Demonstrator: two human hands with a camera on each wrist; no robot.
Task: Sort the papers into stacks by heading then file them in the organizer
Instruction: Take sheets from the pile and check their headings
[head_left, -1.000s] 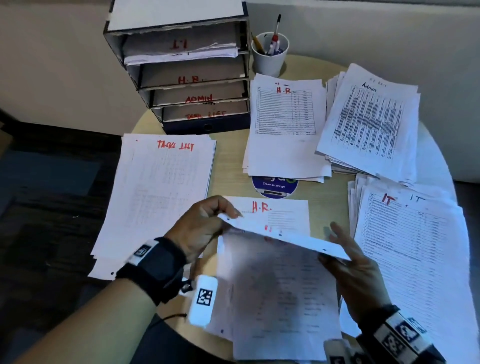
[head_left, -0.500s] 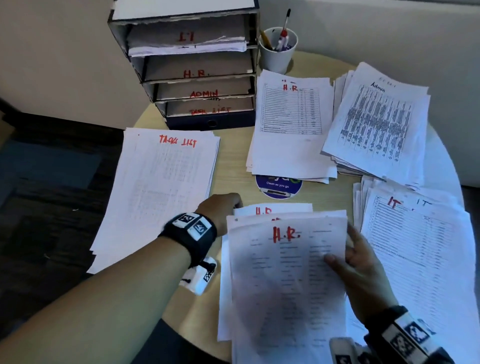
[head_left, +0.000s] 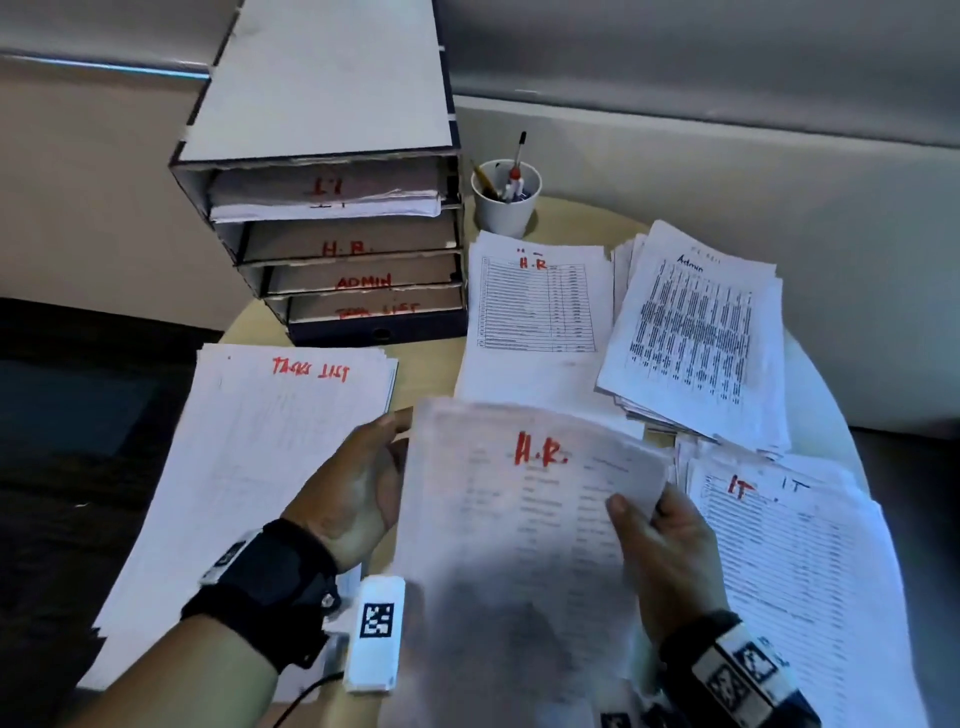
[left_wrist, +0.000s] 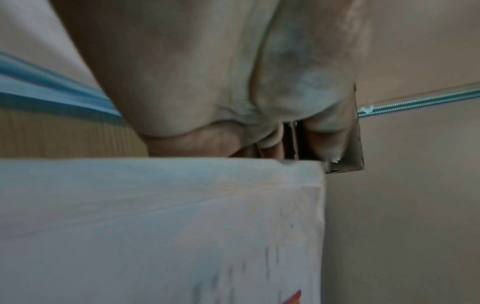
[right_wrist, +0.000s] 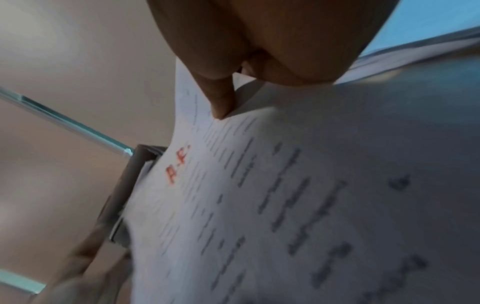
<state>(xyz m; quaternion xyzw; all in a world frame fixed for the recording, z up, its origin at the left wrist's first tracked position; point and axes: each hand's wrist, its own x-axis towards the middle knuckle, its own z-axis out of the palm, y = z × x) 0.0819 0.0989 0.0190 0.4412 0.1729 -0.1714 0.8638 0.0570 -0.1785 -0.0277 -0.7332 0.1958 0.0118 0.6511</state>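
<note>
Both hands hold up a bundle of white papers (head_left: 519, 519) headed "H.R." in red, lifted off the table near its front. My left hand (head_left: 363, 483) grips the bundle's left edge, thumb on top. My right hand (head_left: 654, 540) grips the right edge, thumb on the top sheet. In the right wrist view the papers (right_wrist: 285, 195) curve under my thumb. The left wrist view shows the papers (left_wrist: 155, 226) below my curled fingers. At the back left stands the grey organizer (head_left: 322, 208), its slots labelled I.T, H.R., ADMIN and TASK LIST. The I.T slot holds papers.
Sorted stacks lie on the round wooden table (head_left: 426, 384): "Task List" stack (head_left: 260, 467) at left, an "H.R." stack (head_left: 535, 322) behind the held bundle, an "Admin" stack (head_left: 696, 332) at back right, an "IT" stack (head_left: 800, 571) at right. A white pen cup (head_left: 506, 200) stands beside the organizer.
A sheet was turned over and laid face up on the front pile. Both hands then gathered that pile and lifted it off the table, forward toward the organizer.
</note>
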